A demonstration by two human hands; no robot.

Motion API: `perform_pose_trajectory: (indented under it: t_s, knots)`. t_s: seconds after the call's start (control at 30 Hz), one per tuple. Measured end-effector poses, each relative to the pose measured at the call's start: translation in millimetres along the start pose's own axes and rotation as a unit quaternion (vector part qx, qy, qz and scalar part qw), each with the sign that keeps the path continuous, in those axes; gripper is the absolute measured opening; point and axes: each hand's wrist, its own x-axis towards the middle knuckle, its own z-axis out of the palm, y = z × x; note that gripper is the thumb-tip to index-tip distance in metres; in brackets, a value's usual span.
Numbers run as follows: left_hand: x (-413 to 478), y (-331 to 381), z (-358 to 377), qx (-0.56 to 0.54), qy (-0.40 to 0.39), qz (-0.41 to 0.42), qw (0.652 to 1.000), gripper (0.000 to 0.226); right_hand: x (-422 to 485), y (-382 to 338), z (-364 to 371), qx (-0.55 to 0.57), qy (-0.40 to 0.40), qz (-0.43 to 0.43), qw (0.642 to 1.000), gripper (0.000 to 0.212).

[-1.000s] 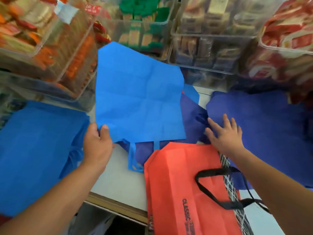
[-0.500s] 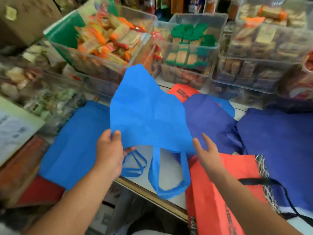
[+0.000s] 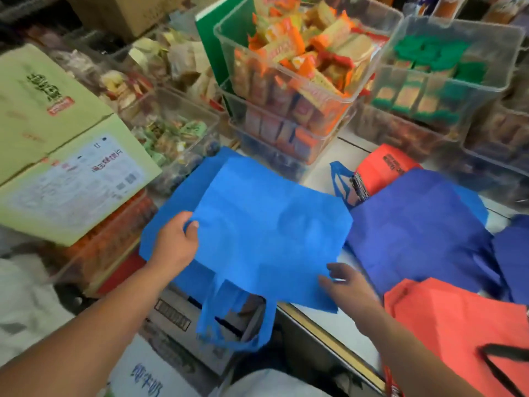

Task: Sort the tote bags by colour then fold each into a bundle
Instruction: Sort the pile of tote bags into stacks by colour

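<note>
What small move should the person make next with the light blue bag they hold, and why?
Probably lay the light blue bag flat on the matching bag beneath it. The left hand grips its left edge, the right hand is at its near right corner, and its handles dangle off the counter; dark blue bags lie separately, to the right.

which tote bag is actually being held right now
The top light blue bag: the left hand grips its left edge and its handles dangle past the table edge. The navy bag and red bag just lie there.
</note>
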Motion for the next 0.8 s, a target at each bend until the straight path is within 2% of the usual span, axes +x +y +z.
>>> perform_pose_trajectory:
  t_s: [0.1, 0.17, 0.2, 0.3, 0.37, 0.43, 0.5, 0.57, 0.67, 0.8]
  knots:
    - [33.7, -3.5, -29.7, 0.055, 0.107, -0.014, 0.993, 0.039, -5.5, -30.2, 32.5, -0.036, -0.082, -0.07, 0.994, 0.037]
    - [42.5, -3.2, -39.3, 0.132, 0.123, -0.039, 0.983, 0.054, -5.1, -41.7, 42.7, -0.079, -0.103, -0.104, 0.986, 0.041]
    - [40.1, 1.1, -34.9, 0.132, 0.119, -0.032, 0.984, 0.058, -5.3, -45.9, 44.9, -0.09, -0.1, -0.109, 0.985, 0.042]
    - [4.4, 23.1, 14.7, 0.088, 0.052, 0.091, 0.991, 0.046, -0.2, -46.0, 41.6, -0.085, -0.073, -0.097, 0.989, 0.04]
    - [-30.4, 33.0, 66.3, 0.071, -0.074, 0.146, 0.984, 0.048, -1.6, -43.1, 32.8, -0.092, -0.058, -0.087, 0.99, 0.035]
    - [-59.0, 39.3, 118.4, 0.065, -0.209, 0.164, 0.962, 0.056, -3.0, -36.0, 18.9, -0.106, -0.048, -0.078, 0.99, 0.022]
    - [-75.7, 44.6, 158.1, 0.131, -0.272, 0.207, 0.93, 0.053, -6.0, -28.5, 1.9, -0.12, -0.023, -0.07, 0.99, 0.015]
    - [-80.9, 45.1, 182.4, 0.229, -0.299, 0.23, 0.897, 0.046, -6.9, -13.8, -16.7, -0.121, 0.005, -0.062, 0.991, 0.016]
    - [-85.3, 48.7, 195.8, 0.314, -0.32, 0.219, 0.867, 0.05, -8.4, 13.2, -42.6, -0.102, 0.027, -0.044, 0.993, 0.018]
    - [-91.7, 61.9, 201.6, 0.374, -0.232, 0.191, 0.877, 0.05, -13.1, 47.3, -69.3, -0.058, 0.043, -0.023, 0.997, 0.035]
